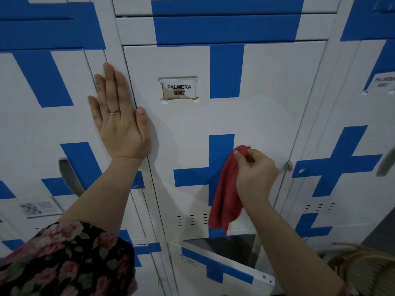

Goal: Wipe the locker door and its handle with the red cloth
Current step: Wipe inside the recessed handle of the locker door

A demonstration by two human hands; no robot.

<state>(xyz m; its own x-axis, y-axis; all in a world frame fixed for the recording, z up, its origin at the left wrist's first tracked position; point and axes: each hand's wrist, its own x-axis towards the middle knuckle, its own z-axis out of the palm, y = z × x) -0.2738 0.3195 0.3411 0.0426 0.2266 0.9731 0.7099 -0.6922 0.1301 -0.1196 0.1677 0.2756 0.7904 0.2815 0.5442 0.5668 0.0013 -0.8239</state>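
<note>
The white locker door [267,86] with blue cross stripes and a label "PALMERA 0007" [179,89] fills the middle of the head view. My right hand [255,175] pinches the red cloth [225,195] and presses its top end against the door's handle area at the right side; the handle itself is hidden behind hand and cloth. The rest of the cloth hangs down loose. My left hand [118,116] lies flat, fingers spread upward, on the frame at the door's left edge.
Matching lockers stand left [42,129] and right [346,116], the left one with a grey handle [68,178]. Below, a lower locker door [218,272] hangs open toward me. A wicker basket [363,268] sits at bottom right.
</note>
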